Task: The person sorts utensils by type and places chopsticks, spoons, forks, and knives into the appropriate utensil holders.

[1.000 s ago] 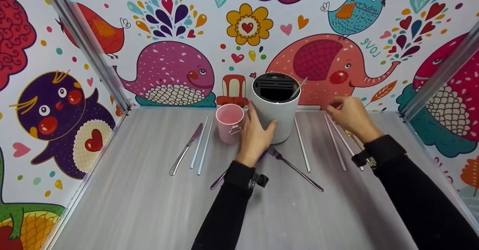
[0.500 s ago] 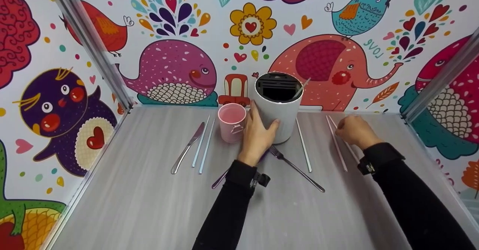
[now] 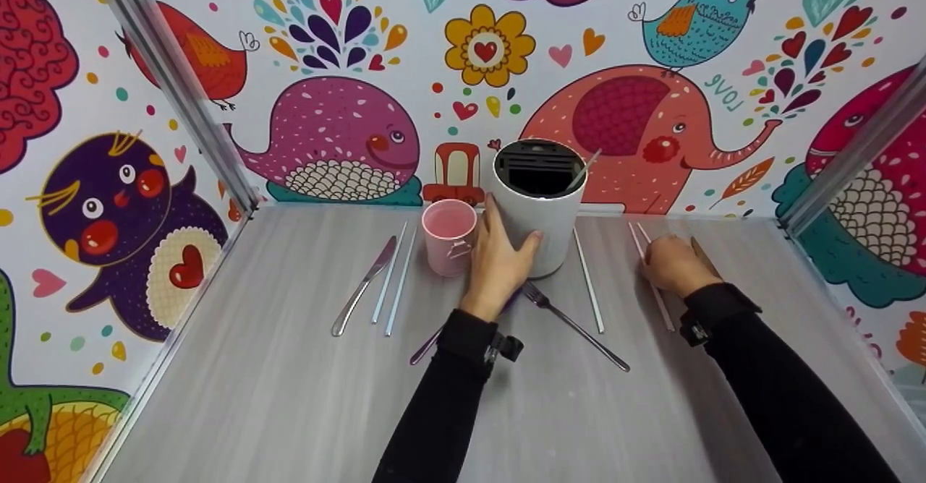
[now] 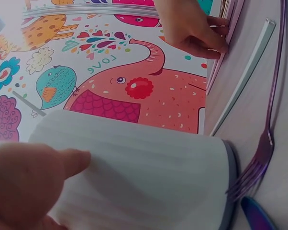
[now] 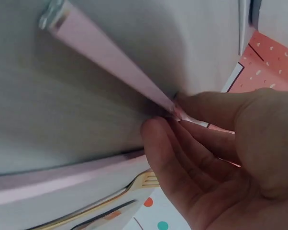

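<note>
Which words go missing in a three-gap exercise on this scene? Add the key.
1. The tall container is held by the ____ hand.
2. The right hand pinches a stick coloured ____.
3. In the head view, left of the blue sticks lies a silver ____.
Missing: left; pink; knife.

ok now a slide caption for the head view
Left hand holding the pale grey canister, right hand at a pink chopstick.
</note>
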The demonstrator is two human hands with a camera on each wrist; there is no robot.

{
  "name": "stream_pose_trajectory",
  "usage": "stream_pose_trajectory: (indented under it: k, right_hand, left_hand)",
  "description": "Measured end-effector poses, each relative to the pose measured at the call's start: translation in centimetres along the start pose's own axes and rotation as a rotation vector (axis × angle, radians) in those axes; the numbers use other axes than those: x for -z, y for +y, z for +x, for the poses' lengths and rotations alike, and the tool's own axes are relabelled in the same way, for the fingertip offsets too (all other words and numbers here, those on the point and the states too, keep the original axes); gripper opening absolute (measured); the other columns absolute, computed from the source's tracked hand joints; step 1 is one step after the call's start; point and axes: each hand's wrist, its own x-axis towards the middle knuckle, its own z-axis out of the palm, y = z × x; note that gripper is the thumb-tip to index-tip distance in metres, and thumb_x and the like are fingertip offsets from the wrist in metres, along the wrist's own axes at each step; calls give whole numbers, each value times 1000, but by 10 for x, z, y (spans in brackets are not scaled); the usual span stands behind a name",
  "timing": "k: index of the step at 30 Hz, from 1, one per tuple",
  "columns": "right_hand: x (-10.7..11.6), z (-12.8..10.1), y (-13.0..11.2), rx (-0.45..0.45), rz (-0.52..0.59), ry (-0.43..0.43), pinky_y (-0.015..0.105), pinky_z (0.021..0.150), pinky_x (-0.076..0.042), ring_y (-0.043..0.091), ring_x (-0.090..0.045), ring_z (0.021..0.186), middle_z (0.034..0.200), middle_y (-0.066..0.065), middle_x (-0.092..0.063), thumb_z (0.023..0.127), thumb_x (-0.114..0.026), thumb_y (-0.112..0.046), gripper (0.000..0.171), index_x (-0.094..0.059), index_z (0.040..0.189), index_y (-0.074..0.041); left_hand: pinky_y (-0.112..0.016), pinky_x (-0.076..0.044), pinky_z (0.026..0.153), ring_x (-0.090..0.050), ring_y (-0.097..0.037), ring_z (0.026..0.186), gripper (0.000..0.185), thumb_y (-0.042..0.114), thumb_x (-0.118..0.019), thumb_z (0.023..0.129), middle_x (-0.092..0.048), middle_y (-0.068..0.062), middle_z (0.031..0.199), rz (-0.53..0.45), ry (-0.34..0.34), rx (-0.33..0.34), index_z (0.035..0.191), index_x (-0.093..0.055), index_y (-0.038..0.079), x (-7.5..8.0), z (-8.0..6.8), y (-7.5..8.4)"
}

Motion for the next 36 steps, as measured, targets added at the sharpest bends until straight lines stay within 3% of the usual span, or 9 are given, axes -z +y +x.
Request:
stream_pose_trajectory:
  k: [7,14,25,32,36]
  right_hand:
    - [0,-1,-3,51,73,-72,39,64,-51,31,-59,79,95,23,-64,90,-60,-14,26,-66,105,7]
    - [8,-6,-21,107,177,-9,51,83,-55,35,-59,94,110,25,-64,95,-58,-21,36,-61,119,6]
    - [24,-8,-44,124,405,404,46,78,-58,30,-63,89,102,16,-67,92,-64,-18,27,-57,115,-5]
    - [48,-21,-60,180,560,594,21,61,-55,19,-64,77,93,5,-64,93,-61,-20,26,-53,116,-13]
    - [64,-30,-72,211,684,681,17,57,-55,19,-67,71,88,4,-63,97,-57,-22,18,-57,113,-13]
  left_hand:
    - [-46,-35,118,-39,-30,145,101,46,-69,89,-29,-16,161,0,13,-23,161,-6,15,0,0,0]
    - [-45,-36,117,-40,-30,144,101,47,-69,89,-30,-16,161,1,10,-25,161,-6,15,0,0,1]
    - [-44,-34,119,-37,-28,146,101,48,-68,89,-28,-15,162,3,-9,-7,161,-5,17,1,0,2]
    - [-43,-32,120,-36,-27,147,101,50,-68,90,-27,-13,162,1,-15,-1,161,-3,19,2,0,2]
    - [-45,-34,118,-38,-28,145,101,49,-68,89,-28,-13,162,4,-11,-4,161,-5,18,1,0,1]
